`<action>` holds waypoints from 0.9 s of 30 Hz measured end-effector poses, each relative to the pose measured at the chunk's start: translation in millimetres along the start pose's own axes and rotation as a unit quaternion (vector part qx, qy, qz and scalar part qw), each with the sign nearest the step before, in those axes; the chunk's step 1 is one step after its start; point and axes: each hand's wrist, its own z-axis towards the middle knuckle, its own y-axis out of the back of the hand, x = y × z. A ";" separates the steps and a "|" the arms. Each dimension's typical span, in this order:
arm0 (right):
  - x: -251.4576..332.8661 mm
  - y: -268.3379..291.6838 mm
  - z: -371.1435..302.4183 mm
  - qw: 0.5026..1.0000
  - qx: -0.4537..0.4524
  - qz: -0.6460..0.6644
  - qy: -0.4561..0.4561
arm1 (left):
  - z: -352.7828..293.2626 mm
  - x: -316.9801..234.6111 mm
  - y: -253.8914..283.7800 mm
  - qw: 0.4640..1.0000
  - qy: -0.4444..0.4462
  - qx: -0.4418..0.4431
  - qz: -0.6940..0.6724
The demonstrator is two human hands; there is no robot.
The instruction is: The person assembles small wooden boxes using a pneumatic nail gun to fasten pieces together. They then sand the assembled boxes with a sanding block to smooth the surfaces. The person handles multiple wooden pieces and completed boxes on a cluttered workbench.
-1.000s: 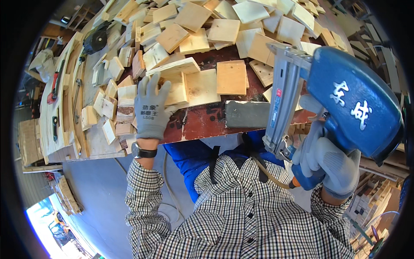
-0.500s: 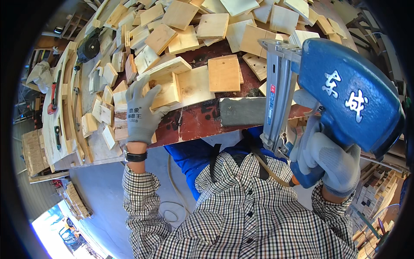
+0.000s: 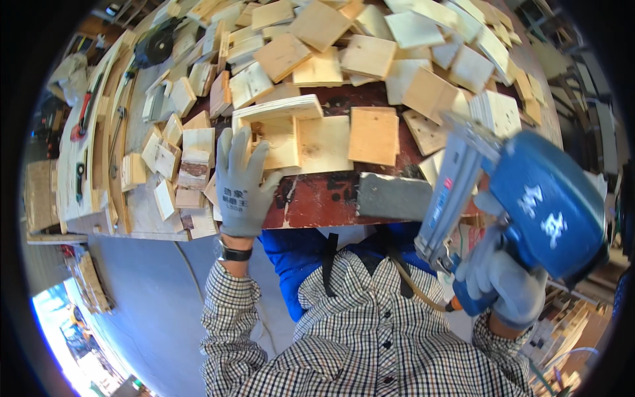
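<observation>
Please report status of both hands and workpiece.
Left hand at left end of wooden assembly. Right hand gripping blue nail gun. Grey block nearby, right of assembly.

Checked shirt (image 3: 357, 337) — dark buttons (image 3: 387, 345); grey gloves (image 3: 241, 198); blue trousers (image 3: 281, 255), probably

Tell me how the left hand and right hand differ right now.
The left hand is open, fingers spread; the right hand is curled around the grip of the blue nail gun. The left hand is at the wooden assembly's left end; the right hand is well to its right. Both wear grey gloves.
</observation>
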 end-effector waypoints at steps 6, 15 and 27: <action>-16.3 6.4 -3.5 1.000 0.010 0.006 0.003 | -10.6 -12.9 -7.8 0.991 0.118 0.020 -0.063; -23.5 1.1 8.4 0.988 -0.092 -0.112 0.048 | -19.7 -11.7 -13.5 0.989 0.114 0.021 -0.094; -23.5 0.8 38.2 0.982 -0.124 -0.140 -0.011 | -16.6 -16.4 -2.2 0.981 0.181 0.069 -0.017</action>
